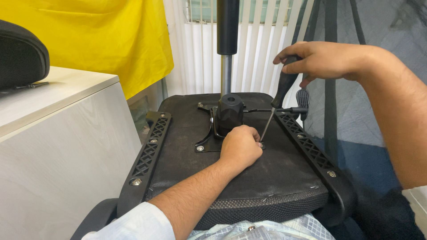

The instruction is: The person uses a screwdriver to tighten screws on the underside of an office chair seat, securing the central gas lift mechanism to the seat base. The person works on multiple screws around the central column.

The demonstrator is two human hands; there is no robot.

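Black-handled screwdriver with thin steel shaft [276, 106] stands nearly upright over the upturned black fabric office-chair seat [249, 178], tip down at a screw on the black metal mechanism plate [205, 142], roughly centre of the seat underside.

Right hand [320, 60] wrapped over the handle top, grip closed around it from above, likely to press down while turning.

Left hand [240, 146] rests as a loose fist on the seat, at 9 o'clock of the tip; fingertips pressed together right at the shaft's end, seemingly steadying tip or screw. Whether they pinch the screw itself, cannot tell.

Seat lies across the person's lap, underside up, so the screws face the worker.

Chrome-and-black gas cylinder [227, 53] rises at 12 o'clock from the plate. Black ribbed plastic side rails [149, 151] at 9 and 3 o'clock. White bench [58, 146] further left; yellow cloth [111, 40] at 10 o'clock behind.
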